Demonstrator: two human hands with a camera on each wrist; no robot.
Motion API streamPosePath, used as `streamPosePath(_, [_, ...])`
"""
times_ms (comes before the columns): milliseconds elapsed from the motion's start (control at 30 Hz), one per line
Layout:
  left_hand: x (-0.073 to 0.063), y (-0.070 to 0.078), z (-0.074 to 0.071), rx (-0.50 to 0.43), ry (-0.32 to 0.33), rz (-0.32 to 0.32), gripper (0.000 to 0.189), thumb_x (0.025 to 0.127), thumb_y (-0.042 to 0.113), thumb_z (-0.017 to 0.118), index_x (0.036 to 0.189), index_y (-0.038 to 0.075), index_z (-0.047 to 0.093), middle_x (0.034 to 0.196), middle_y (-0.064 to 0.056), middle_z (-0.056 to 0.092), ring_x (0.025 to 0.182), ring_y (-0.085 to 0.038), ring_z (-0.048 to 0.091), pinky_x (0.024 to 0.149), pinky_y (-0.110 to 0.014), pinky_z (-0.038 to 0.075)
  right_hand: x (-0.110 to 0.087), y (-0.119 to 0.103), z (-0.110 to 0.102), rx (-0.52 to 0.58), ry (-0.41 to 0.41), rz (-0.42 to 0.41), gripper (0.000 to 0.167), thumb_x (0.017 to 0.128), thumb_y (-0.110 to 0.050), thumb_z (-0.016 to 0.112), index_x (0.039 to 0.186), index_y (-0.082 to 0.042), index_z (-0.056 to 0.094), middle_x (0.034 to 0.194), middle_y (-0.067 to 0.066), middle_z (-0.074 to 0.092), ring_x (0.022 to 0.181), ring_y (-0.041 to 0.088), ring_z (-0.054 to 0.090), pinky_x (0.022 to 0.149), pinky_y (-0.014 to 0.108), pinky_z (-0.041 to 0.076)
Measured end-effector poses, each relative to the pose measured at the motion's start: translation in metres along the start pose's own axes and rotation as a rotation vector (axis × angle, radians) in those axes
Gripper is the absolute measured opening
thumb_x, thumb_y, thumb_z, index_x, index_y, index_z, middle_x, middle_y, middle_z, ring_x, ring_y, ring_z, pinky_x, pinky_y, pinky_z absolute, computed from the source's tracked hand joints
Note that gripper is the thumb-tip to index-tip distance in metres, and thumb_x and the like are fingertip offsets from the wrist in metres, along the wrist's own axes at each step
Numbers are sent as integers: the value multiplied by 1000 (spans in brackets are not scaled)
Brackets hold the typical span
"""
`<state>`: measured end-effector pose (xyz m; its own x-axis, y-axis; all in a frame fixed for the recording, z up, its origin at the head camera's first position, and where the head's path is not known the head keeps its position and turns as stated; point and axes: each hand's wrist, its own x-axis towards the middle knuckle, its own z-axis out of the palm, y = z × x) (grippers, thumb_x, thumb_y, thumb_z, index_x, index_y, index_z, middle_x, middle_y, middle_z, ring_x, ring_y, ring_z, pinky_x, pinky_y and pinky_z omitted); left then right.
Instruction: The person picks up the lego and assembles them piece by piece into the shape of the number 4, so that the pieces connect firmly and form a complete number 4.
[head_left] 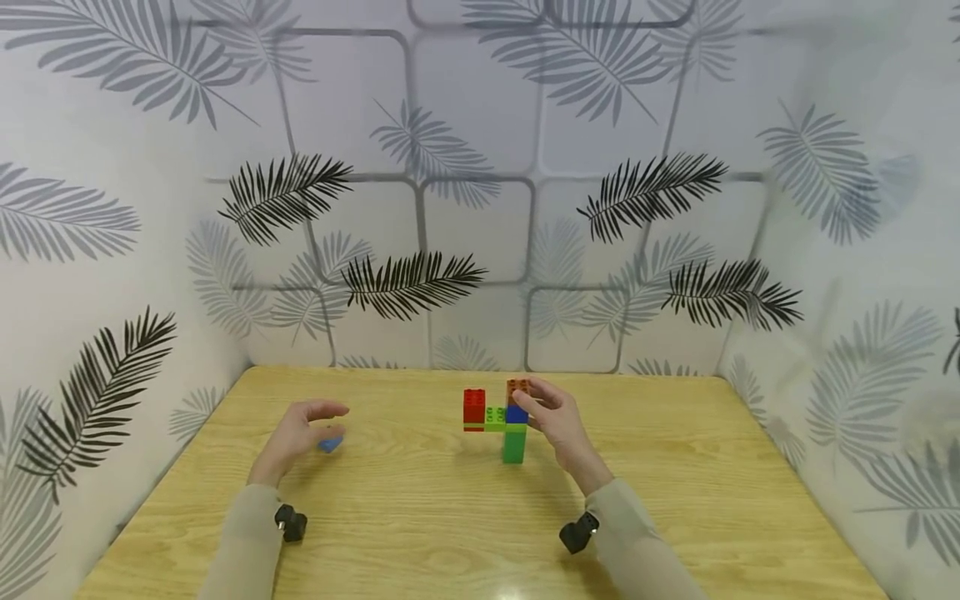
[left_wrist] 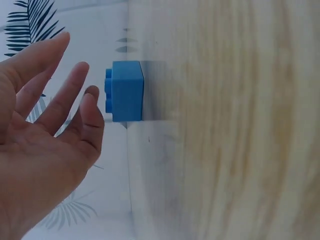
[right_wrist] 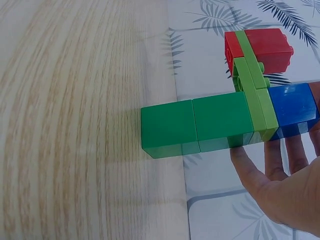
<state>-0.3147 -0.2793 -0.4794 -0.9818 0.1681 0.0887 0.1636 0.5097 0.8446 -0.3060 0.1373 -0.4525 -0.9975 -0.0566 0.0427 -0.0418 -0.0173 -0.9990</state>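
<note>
Over the left part of the table, my left hand (head_left: 302, 429) hovers with fingers spread, holding nothing. Just past its fingertips a blue brick (left_wrist: 127, 91) with studs on top sits on the wood, partly hidden in the head view. My right hand (head_left: 558, 427) grips the top of a brick tower, thumb on the near side of the orange-brown brick (head_left: 517, 387). Beneath that come a blue brick (right_wrist: 293, 104), light green plates (right_wrist: 257, 106) and two green bricks (right_wrist: 195, 125) standing on the table. A plate arm reaches left, carrying a red brick (head_left: 474, 406) on its end.
The wood-grain table (head_left: 420, 525) is bounded at the back and sides by leaf-patterned walls (head_left: 480, 225). A small black camera is on each sleeve, the left one (head_left: 291, 523) and the right one (head_left: 579, 532).
</note>
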Motion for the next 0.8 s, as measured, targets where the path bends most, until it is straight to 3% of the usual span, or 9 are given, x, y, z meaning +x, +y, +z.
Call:
streamPosePath(67, [0,-2,-1,-6,-19,-27,40,90,6,69,128,-4,60,142,-25,50,137,-46,35,110,-63,29,0,1,-1,1,2,6,48,94,-24,68,138,-10,57,122,8,63,99,11,65,101,49,48])
streamPosePath(167, [1,-4,-2,-18,-42,-53,42,89,5,69,130,-3,60,145,-25,46,139,-46,31,110,-61,31,0,2,-2,3,8,9,48,93,-25,68,138,-10,57,122,7,62,100,12,64,100,47,49])
streamPosePath(367, [2,-7,-3,-53,-109,-65,47,89,6,70,133,-3,56,139,-27,52,128,-43,47,98,-46,49,0,2,-2,12,8,9,49,93,-25,68,139,-9,56,122,8,61,104,17,64,101,49,48])
streamPosePath(500, [2,-10,-5,-27,-159,-80,48,87,2,69,134,-2,57,137,-28,51,117,-38,52,86,-35,50,0,2,-2,13,4,11,49,93,-25,68,138,-9,56,121,7,62,99,12,65,100,47,49])
streamPosePath(667, [5,-15,-10,-4,-223,-138,54,83,-1,70,135,2,57,134,-28,48,106,-30,48,80,-31,46,-1,2,0,19,0,12,51,94,-26,68,140,-10,54,126,10,59,112,27,62,104,51,46])
streamPosePath(800, [7,-15,-11,-25,-229,-178,57,78,-8,67,134,3,58,132,-28,48,103,-30,47,78,-33,48,0,3,1,22,4,13,51,94,-25,67,141,-10,54,127,10,59,119,32,58,105,52,44])
